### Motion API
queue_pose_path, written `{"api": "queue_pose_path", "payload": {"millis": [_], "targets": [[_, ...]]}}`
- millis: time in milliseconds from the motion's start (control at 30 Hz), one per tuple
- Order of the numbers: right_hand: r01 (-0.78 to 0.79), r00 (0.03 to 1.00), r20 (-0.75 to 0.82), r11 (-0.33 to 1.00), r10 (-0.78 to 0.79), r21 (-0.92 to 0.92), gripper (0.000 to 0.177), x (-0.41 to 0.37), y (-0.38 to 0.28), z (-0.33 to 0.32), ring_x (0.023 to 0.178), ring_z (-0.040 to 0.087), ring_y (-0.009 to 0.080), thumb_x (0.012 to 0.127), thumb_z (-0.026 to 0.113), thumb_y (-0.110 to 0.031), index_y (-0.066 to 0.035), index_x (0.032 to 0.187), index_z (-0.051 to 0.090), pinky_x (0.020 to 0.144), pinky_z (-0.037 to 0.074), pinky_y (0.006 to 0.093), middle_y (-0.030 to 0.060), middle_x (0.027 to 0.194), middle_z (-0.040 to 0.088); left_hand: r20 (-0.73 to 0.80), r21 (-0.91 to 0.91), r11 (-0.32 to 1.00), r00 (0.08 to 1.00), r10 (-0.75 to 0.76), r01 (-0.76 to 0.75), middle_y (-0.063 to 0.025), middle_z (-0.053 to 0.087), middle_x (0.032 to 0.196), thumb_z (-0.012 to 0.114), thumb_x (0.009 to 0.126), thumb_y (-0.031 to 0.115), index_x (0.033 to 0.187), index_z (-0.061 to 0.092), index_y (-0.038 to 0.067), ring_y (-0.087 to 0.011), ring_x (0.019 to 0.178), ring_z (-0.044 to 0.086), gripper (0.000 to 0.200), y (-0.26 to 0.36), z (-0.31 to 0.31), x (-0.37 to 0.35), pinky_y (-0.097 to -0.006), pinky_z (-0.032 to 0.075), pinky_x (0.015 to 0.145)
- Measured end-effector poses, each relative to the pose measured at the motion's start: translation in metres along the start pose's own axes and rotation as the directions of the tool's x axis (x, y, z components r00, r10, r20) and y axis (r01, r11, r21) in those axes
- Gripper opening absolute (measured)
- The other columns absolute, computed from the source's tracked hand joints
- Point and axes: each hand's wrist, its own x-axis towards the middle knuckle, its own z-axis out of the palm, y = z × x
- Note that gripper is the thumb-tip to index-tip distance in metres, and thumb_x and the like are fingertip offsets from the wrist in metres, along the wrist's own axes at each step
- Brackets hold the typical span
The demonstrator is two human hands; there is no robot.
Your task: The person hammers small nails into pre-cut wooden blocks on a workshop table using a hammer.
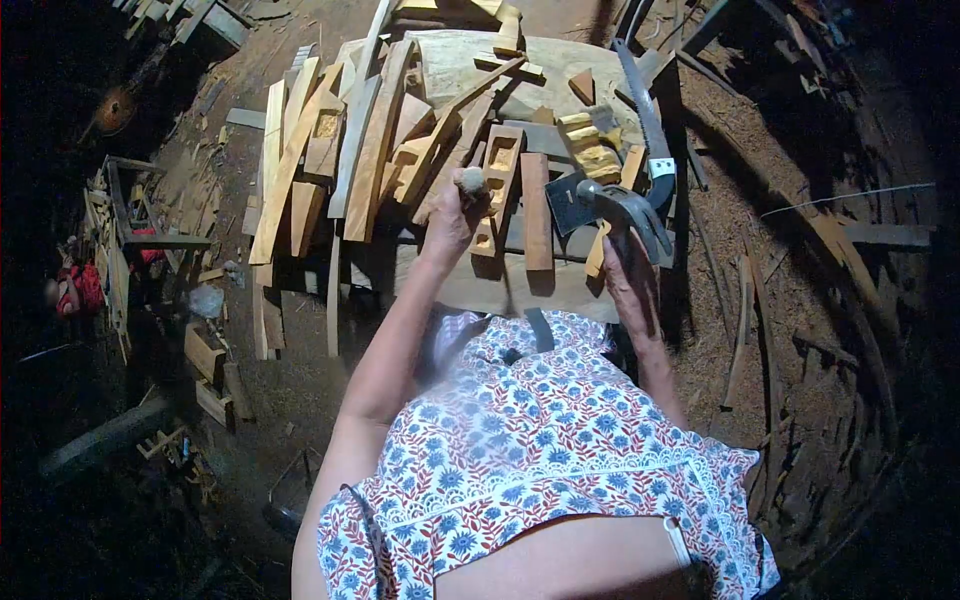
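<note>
- Worktop (pixel 565 58): wood pieces (pixel 380 140) crowd its left edge.
- 1 saw (pixel 648 125) lies along the right edge.
- 1 mortised block (pixel 507 143) reaches toward the near edge, beside 1 plain block (pixel 537 210).
- Hammer (pixel 628 211): near right corner, right hand (pixel 630 280) closed on its handle.
- Round-topped tool (pixel 470 179): left hand (pixel 450 225) closed around it; lower end unclear.

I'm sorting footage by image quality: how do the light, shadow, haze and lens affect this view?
Head view: hard light on the wooden bench and floral garment; near-black outer edges; pale haze over the garment's left part; right hand darker than the left hand; apparent wide-angle bending towards the edges.
</note>
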Motion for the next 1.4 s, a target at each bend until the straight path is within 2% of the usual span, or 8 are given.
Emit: {"api": "queue_pose_path", "payload": {"millis": [67, 233, 667, 967, 1033, 1133, 1267, 1400], "targets": [[0.154, 0.988, -0.011, 0.979, -0.157, -0.13, 0.043, 0.003, 0.006, -0.002, 0.067, 0.044, 0.0052, 0.084, 0.056, -0.03, -0.004, 0.117, 0.048, 0.058, 0.038, 0.0204, 0.0004, 0.081, 0.051, 0.476, 0.82, 0.12, 0.783, 0.4, -0.56, -0.0097, 0.056, 0.077, 0.058, 0.078, 0.001, 0.099, 0.044, 0.003, -0.0168, 0.066, 0.055, 0.026, 0.001, 0.0, -0.003, -0.0309, 0.046, 0.059], [-0.141, 0.984, 0.094, 0.981, 0.154, -0.13, 0.046, 0.006, -0.006, -0.003, 0.092, 0.052, 0.0136, 0.084, 0.055, -0.029, -0.003, 0.121, 0.045, 0.076, 0.044, 0.0263, 0.0101, 0.108, 0.054, 0.47, 0.832, 0.098, 0.787, 0.4, -0.547, -0.0117, 0.057, 0.079, 0.058, 0.076, -0.002, 0.1, 0.044, 0.002, -0.0204, 0.068, 0.057, 0.029, -0.002, 0.0, -0.001, -0.0306, 0.046, 0.06], [-0.023, 0.994, 0.106, 0.993, 0.035, -0.117, 0.047, 0.005, 0.005, 0.003, 0.084, 0.055, 0.0141, 0.084, 0.054, -0.029, -0.007, 0.124, 0.043, 0.071, 0.044, 0.0299, 0.0107, 0.101, 0.057, 0.484, 0.808, 0.119, 0.766, 0.423, -0.576, -0.015, 0.057, 0.082, 0.06, 0.075, 0.002, 0.099, 0.045, 0.001, -0.0276, 0.074, 0.058, 0.028, -0.006, 0.001, -0.001, -0.0338, 0.046, 0.065], [0.517, 0.841, 0.077, 0.755, -0.535, -0.403, 0.033, 0.007, 0.011, 0.008, 0.066, 0.052, 0.0111, 0.085, 0.054, -0.023, -0.007, 0.114, 0.051, 0.057, 0.042, 0.0255, 0.0067, 0.084, 0.058, 0.411, 0.821, 0.266, 0.847, 0.337, -0.504, -0.016, 0.057, 0.083, 0.061, 0.076, 0.006, 0.1, 0.046, 0.003, -0.0323, 0.077, 0.057, 0.028, -0.017, -0.013, 0.003, -0.0358, 0.045, 0.066], [0.123, 0.986, 0.132, 0.98, -0.102, -0.155, 0.029, 0.006, -0.019, 0.009, 0.077, 0.055, 0.0127, 0.085, 0.053, -0.019, -0.006, 0.111, 0.053, 0.063, 0.043, 0.0258, 0.0091, 0.09, 0.058, 0.427, 0.827, 0.231, 0.84, 0.335, -0.513, -0.0155, 0.057, 0.083, 0.061, 0.075, 0.005, 0.1, 0.046, 0.003, -0.0318, 0.078, 0.058, 0.028, -0.017, -0.012, 0.003, -0.0354, 0.045, 0.066], [0.115, 0.986, 0.138, 0.986, -0.098, -0.124, 0.031, 0.009, -0.028, 0.012, 0.074, 0.061, 0.0235, 0.08, 0.059, -0.016, -0.002, 0.107, 0.052, 0.066, 0.047, 0.0334, 0.015, 0.085, 0.061, 0.479, 0.821, 0.137, 0.799, 0.364, -0.554, -0.0125, 0.057, 0.08, 0.059, 0.076, 0.002, 0.096, 0.047, 0.003, -0.0254, 0.073, 0.058, 0.024, -0.013, 0.002, -0.003, -0.0323, 0.046, 0.063], [0.599, 0.8, 0.095, 0.776, -0.593, -0.199, 0.032, 0.018, -0.024, 0.027, 0.068, 0.061, 0.0245, 0.08, 0.06, -0.018, -0.005, 0.109, 0.053, 0.062, 0.046, 0.0335, 0.0153, 0.078, 0.061, 0.478, 0.817, 0.163, 0.808, 0.345, -0.553, -0.0145, 0.056, 0.085, 0.059, 0.072, -0.001, 0.097, 0.047, 0.003, -0.0297, 0.078, 0.058, 0.028, -0.011, 0.01, -0.01, -0.0337, 0.046, 0.065], [0.268, 0.909, 0.378, 0.941, -0.176, -0.207, 0.043, 0.026, -0.029, 0.041, 0.076, 0.061, 0.0288, 0.081, 0.058, -0.023, -0.004, 0.117, 0.046, 0.067, 0.045, 0.0362, 0.019, 0.082, 0.059, 0.503, 0.812, 0.114, 0.784, 0.364, -0.573, -0.0132, 0.055, 0.081, 0.058, 0.071, -0.004, 0.097, 0.047, 0.003, -0.0269, 0.075, 0.058, 0.029, -0.016, 0.004, -0.009, -0.0333, 0.046, 0.064]]}}
